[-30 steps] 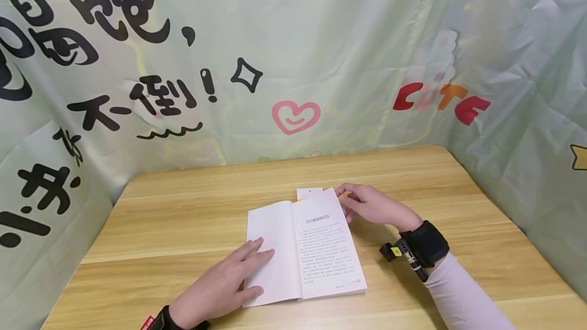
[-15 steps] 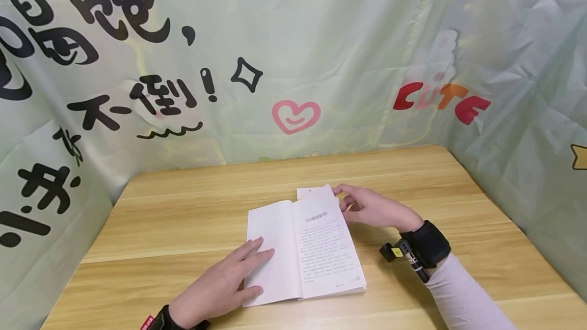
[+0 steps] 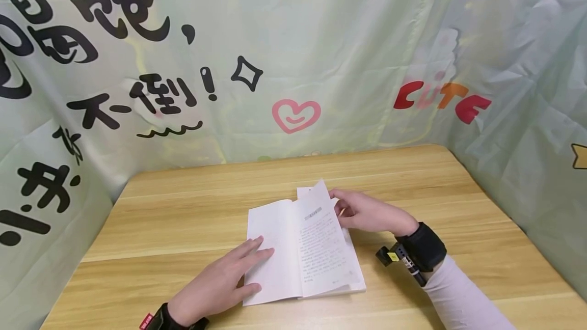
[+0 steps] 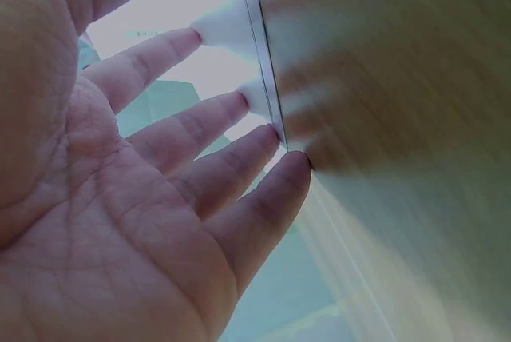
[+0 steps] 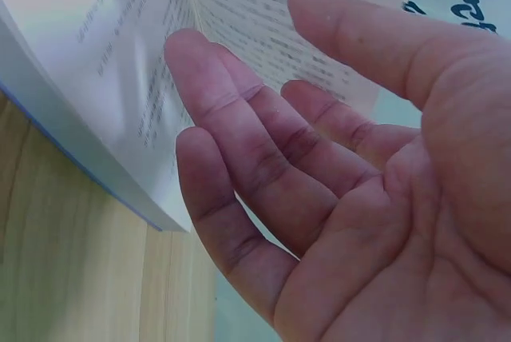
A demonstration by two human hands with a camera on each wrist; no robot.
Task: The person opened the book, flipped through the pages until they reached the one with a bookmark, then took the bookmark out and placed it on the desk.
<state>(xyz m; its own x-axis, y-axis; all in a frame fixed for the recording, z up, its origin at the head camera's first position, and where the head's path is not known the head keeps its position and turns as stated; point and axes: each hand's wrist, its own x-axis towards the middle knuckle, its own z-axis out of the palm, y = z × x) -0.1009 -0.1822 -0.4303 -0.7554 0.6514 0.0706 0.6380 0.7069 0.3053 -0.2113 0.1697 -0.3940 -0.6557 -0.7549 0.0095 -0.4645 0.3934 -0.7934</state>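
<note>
An open book [image 3: 271, 220] lies on the wooden table, its left page blank and its right page printed. My left hand [image 3: 217, 283] rests on the left page with fingers extended. In the left wrist view, the fingertips [image 4: 295, 162] lie along the book's edge. My right hand [image 3: 369, 211] is at the far right edge of the book, fingers loosely bent beneath a lifted page [image 3: 318, 238]. In the right wrist view, the fingers [image 5: 263, 158] and thumb are apart, in front of that page's underside [image 5: 351, 58]. Some right fingertips are hidden in the head view.
A white card [image 3: 302, 192] sticks out behind the book's top edge. The wooden table [image 3: 183, 213] extends around the book. Printed fabric curtains [image 3: 357, 65] stand along the back and both sides.
The right page has risen and tilted leftward, showing the page underneath at the right. My right hand has shifted slightly left with it. The left hand has stayed almost still.
</note>
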